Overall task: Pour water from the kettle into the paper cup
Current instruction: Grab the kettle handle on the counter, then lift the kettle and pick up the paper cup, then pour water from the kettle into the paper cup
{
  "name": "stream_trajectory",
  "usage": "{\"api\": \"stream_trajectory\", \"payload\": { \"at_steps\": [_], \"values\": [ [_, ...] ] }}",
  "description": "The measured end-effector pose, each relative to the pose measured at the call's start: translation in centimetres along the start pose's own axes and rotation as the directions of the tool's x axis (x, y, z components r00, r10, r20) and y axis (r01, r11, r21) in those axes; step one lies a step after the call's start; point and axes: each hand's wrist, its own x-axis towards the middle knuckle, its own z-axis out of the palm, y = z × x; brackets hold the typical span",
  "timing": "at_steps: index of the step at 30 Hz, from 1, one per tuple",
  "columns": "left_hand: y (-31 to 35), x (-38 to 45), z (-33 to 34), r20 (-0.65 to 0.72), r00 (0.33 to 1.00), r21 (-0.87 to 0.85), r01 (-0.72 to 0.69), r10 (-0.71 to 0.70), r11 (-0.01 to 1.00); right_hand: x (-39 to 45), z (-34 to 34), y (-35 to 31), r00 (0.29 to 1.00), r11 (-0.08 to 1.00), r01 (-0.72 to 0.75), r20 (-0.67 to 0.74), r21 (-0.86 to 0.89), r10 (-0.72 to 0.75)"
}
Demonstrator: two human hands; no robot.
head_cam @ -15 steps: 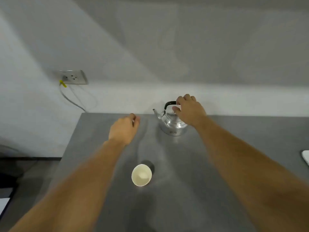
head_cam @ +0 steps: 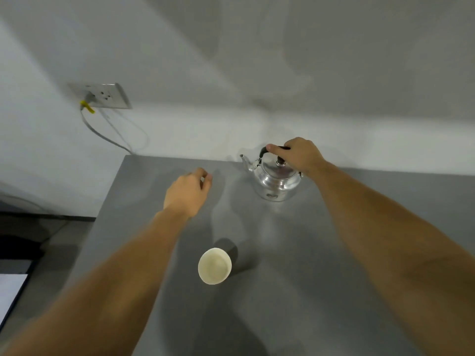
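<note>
A shiny metal kettle [head_cam: 276, 179] with a black handle stands on the grey table [head_cam: 295, 291] near its far edge, spout pointing left. My right hand [head_cam: 299, 154] is wrapped around the top of that handle. A white paper cup [head_cam: 214, 265] stands upright nearer to me, left of centre, and looks empty inside. My left hand [head_cam: 189, 192] hovers over the table between cup and kettle, to the kettle's left, fingers loosely curled and holding nothing.
The table's left edge [head_cam: 108, 201] drops to a dark floor. A wall socket [head_cam: 102, 95] with a yellow-tagged plug and a grey cable hangs on the white wall behind, left of the table.
My right hand has closed around the kettle's handle, where before it rested on it with looser fingers. The left hand has barely moved.
</note>
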Motion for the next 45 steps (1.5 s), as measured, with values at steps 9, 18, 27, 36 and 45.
{"api": "stream_trajectory", "payload": {
  "at_steps": [9,18,27,36,45],
  "values": [
    [-4.1,-5.5,1.5,0.061,0.988,-0.165,0.154,-0.145,0.974,-4.5,0.4,-0.2,0.999,0.999,0.047,0.01,-0.018,-0.047],
    [-6.5,-12.8,3.4,0.188,0.97,-0.318,0.21,-0.156,0.924,-13.8,-0.7,0.3,0.996,0.993,0.086,0.005,0.077,-0.086],
    [-6.0,-16.5,4.7,0.475,0.875,-0.469,0.161,0.094,0.868,-21.0,-0.9,0.2,0.996,0.995,0.085,0.018,-0.058,-0.084],
    [-4.7,-16.7,6.5,0.452,0.891,-0.569,0.263,0.029,0.779,-23.0,-0.7,-1.6,0.988,0.965,0.154,0.051,-0.214,-0.147],
    [-3.9,-16.7,6.9,0.418,0.908,-0.567,0.259,0.002,0.782,-23.6,0.2,-4.7,0.976,0.92,0.212,0.126,-0.33,-0.179]
  ]
}}
